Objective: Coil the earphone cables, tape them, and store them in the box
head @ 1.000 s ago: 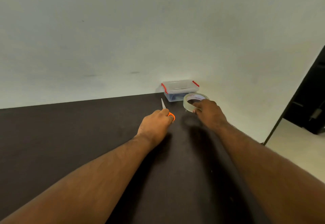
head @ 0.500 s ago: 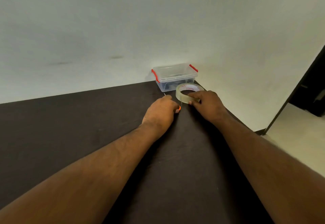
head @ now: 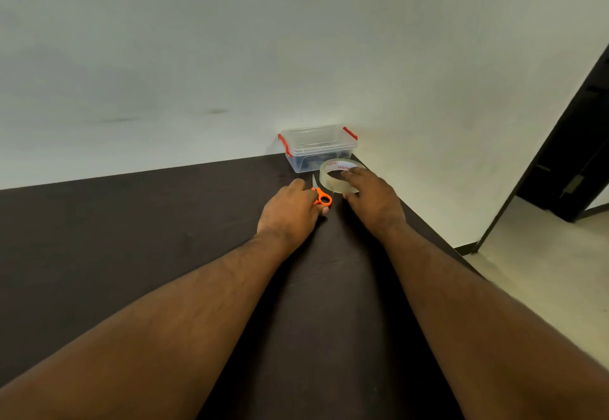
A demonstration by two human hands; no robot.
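A clear plastic box [head: 317, 144] with red clips and its lid on stands at the table's far right corner, against the wall; something dark shows inside. Just in front of it a roll of clear tape [head: 330, 181] rests on the dark table [head: 131, 238]. My right hand [head: 370, 200] grips the roll, fingers on its top rim and thumb at its side. Left of the roll lie small orange-handled scissors [head: 322, 198], blade pointing at the box. My left hand [head: 290, 210] holds their handle. No earphone cable is in view.
A pale wall runs behind the table. The table's right edge falls away close to my right forearm, with light floor and a dark doorway [head: 573, 156] beyond it.
Both hands moved forward and down toward the box, bringing the tape roll and scissors onto the table. The scissors' orange handle shows more than half a second ago.
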